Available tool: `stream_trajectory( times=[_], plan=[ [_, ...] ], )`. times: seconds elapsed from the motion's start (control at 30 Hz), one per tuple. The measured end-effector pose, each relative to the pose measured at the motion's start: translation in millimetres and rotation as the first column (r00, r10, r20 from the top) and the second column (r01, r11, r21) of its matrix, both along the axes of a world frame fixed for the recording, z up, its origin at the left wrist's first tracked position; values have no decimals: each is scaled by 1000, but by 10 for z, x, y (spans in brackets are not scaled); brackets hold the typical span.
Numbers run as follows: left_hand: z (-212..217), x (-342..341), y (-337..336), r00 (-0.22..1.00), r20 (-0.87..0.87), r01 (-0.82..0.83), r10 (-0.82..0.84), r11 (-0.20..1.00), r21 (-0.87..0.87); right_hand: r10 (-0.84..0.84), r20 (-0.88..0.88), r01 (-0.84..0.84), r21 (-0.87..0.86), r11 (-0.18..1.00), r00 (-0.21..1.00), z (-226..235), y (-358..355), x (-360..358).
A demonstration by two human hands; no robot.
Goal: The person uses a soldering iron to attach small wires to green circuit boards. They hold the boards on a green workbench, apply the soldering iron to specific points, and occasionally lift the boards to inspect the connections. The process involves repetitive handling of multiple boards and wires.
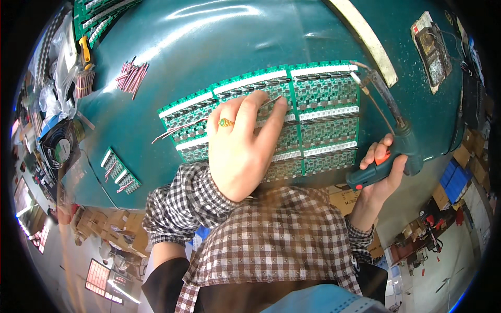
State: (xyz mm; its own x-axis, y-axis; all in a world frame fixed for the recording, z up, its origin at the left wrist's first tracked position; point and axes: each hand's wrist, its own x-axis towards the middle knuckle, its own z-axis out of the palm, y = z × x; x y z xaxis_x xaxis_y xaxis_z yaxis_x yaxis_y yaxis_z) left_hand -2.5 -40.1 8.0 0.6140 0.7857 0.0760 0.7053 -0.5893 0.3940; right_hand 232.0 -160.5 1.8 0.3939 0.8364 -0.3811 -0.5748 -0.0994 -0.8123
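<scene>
A block of green circuit boards [329, 94] lies in front of me, with rows of white connectors and dark parts. My left hand [242, 141] is over its middle, a ring on one finger. Between its thumb and index fingertip is the end of a thin red and black wire [182, 127], which runs under the fingers and out past the boards' left edge. My right hand [383, 172] grips a dark green soldering gun [408, 148] with an orange trigger, right of the boards. Its hot tip and thin feed tube point at the boards' upper right corner.
Cut wires [131, 77] lie in a pile at the left, beside a tied wire bundle [84, 84]. A small board strip [121, 171] and a black fan [58, 146] are nearer. A soldering stand [432, 52] and a pale curved strip [368, 39] are at the far right. More boards [102, 21] lie far left.
</scene>
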Motion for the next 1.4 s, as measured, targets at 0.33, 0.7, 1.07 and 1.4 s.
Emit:
stream_trajectory(
  times=[0.33,0.7,1.07,1.4],
  plan=[
    [-12,-43,-55,999,35,-7,9,999,-46,-52,-49,53,25,998,997,-27,-5,-10],
    [-50,-73,-26,996,89,-16,18,999,-30,-41,-88,44,36,998,995,-67,6,-19],
    [25,-84,-63,997,65,-26,31,996,-80,-13,-20,15,115,993,1000,-152,59,-26],
    [2,-158,-65,993,-81,71,-86,983,-172,-33,104,15,162,987,994,-197,207,-113]
  ],
)
